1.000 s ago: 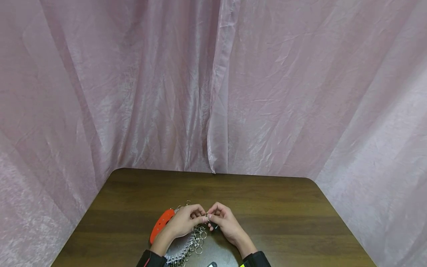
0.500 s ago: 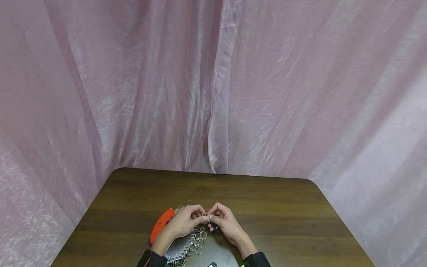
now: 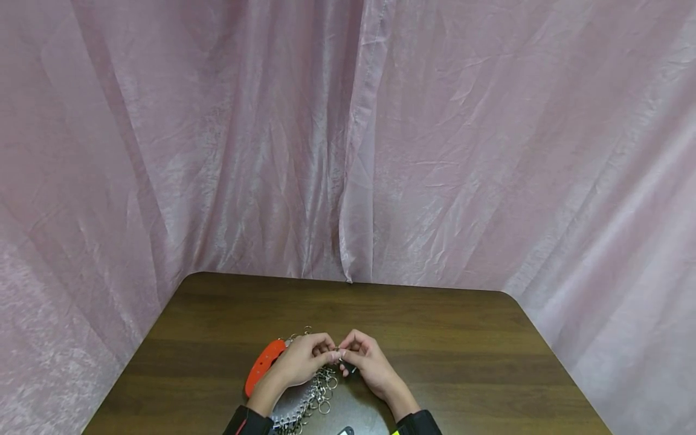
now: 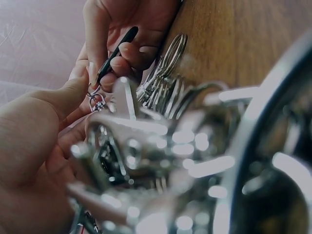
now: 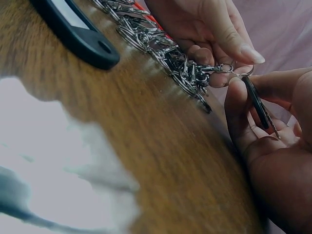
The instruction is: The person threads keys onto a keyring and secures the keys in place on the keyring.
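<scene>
In the head view my left hand [image 3: 301,360] and right hand [image 3: 370,359] meet fingertip to fingertip low over the table. The left thumb and fingers pinch a small metal key ring [image 5: 250,71], which hangs from a swivel clasp [image 5: 213,69]. The right thumb and finger pinch a slim black key tag [image 5: 256,101] beside that ring, seen nearly edge-on. A thin metallic strip, too small to name, runs along the tag. Whether tag and ring are linked is hidden by the fingertips. Under the left hand lie a bunch of clasps and split rings [image 3: 324,396] and an orange handle [image 3: 263,367].
Another black key tag [image 5: 100,52] with a white label lies on the brown wooden table [image 3: 435,338], by the front edge of the head view. A silvery plate [image 3: 285,406] edged with clasps lies under the left forearm. Pink curtains [image 3: 261,151] hang behind.
Both hands stay almost in place, with only slight shifts at the fingertips around the ring and black tag. The orange handle and the clasps have barely moved.
</scene>
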A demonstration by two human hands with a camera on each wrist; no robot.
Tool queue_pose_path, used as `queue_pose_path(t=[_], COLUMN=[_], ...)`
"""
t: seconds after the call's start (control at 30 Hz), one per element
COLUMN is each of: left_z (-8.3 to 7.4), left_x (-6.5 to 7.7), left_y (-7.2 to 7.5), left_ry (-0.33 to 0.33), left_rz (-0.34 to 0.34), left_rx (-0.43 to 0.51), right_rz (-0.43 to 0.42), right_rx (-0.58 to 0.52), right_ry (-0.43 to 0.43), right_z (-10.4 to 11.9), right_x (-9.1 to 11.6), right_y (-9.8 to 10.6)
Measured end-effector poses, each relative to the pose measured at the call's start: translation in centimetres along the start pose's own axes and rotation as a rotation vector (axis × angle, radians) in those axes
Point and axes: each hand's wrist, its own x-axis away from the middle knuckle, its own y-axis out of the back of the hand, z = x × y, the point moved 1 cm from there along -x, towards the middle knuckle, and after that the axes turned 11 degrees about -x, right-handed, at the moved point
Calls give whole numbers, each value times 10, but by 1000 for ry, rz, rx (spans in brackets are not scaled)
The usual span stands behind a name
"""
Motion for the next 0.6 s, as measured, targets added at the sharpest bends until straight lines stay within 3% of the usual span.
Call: queue_pose_path(t=[0.6], left_z=[-2], left_x=[-1], left_y=[1], left_ry=[8], left_rz=[3], left_rx=[-35], right_rz=[20], right_rx=[1], right_ry=[9], right_z=[-2], right_x=[0], right_y=[3])
